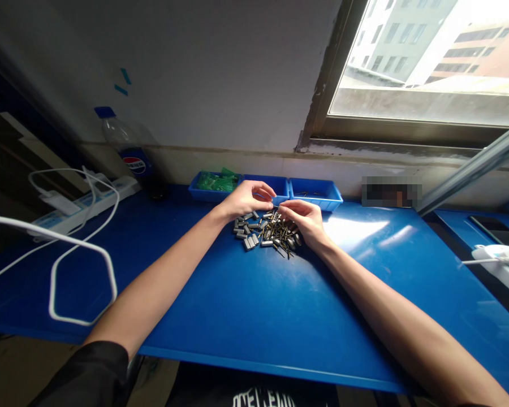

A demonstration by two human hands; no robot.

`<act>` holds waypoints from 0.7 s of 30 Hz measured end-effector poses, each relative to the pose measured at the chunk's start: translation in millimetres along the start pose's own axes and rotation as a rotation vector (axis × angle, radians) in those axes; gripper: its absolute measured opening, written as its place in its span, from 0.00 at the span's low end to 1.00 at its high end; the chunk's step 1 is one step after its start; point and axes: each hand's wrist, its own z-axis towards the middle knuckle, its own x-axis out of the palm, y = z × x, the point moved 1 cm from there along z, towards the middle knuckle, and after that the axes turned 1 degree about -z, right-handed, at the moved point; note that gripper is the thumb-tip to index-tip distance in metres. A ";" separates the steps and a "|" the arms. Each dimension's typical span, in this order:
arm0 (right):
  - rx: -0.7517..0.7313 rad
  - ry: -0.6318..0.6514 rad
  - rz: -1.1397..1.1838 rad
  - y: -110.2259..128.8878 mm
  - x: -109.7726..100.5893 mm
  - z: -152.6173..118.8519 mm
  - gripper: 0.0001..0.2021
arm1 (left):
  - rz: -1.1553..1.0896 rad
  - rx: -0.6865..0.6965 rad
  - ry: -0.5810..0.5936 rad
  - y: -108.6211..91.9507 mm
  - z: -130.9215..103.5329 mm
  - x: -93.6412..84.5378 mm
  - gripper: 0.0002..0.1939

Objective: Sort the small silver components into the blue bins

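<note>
Both hands meet over a pile of small metal parts (254, 242), made up of short silvery blocks and thin dark pins with brassy sections. My left hand (246, 199) is above the pile's far left side, its thumb and fingers curled into a pinch. Close beside it, my right hand (306, 219) also pinches, thumb against fingers, above the right side of the pile. Whatever lies between the fingertips is too small to make out. Right behind the hands stand a middle blue bin (282, 188) and a right blue bin (322, 201) with a few thin dark pieces inside.
A left blue bin (210, 195) contains green plastic bags (216, 181). On the left are a cola bottle (133, 158), a power strip (85, 206) and a looped white cable (110, 265). A metal pole (470, 169) slants at the right, near another power strip (503, 263). The tabletop (237, 316) is blue.
</note>
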 end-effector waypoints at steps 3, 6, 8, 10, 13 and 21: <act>-0.005 -0.134 0.037 -4.2 -2.1 2.6 0.17 | 0.252 0.008 0.004 4.7 1.1 -3.9 0.15; -0.052 -0.277 0.053 -7.1 -3.7 4.4 0.18 | 0.483 -0.034 0.022 9.1 0.3 -12.4 0.15; -0.082 -0.360 0.038 -8.5 -5.2 5.3 0.19 | 0.591 -0.075 0.085 10.1 -1.8 -18.2 0.16; -0.105 -0.425 0.017 -9.8 -7.2 6.1 0.20 | 0.693 -0.118 0.142 9.4 -4.7 -22.3 0.18; -0.129 -0.447 -0.010 -11.0 -8.7 6.6 0.23 | 0.823 -0.167 0.186 6.5 -8.3 -23.1 0.21; -0.180 -0.342 -0.075 -4.4 -0.4 2.1 0.15 | 0.926 -0.169 0.254 -0.5 -10.8 -14.1 0.20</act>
